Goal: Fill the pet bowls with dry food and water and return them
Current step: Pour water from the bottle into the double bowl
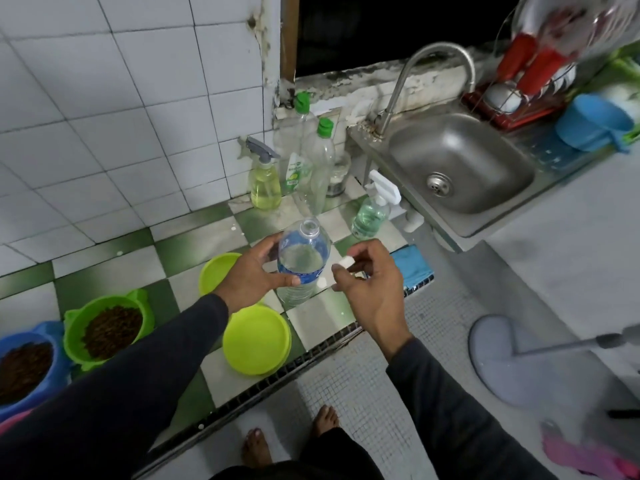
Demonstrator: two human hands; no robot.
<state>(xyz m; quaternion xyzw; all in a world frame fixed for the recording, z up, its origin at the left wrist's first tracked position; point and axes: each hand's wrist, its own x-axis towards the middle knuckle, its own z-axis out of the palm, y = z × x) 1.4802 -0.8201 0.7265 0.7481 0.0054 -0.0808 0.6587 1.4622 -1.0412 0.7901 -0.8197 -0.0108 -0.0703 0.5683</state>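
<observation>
Fingers of left hand [258, 271] wrap uncapped water bottle [302, 263]; right hand [372, 282] pinches cap [345, 262]. Thin plastic, part-full, probably squashy; grip mid-body.

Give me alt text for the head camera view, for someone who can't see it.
A person's left hand holds an uncapped water bottle upright on a green-and-white tiled counter while the right hand pinches its white cap. Two empty lime bowls sit near the bottle; a green bowl and blue bowl at left hold dry food.
</observation>
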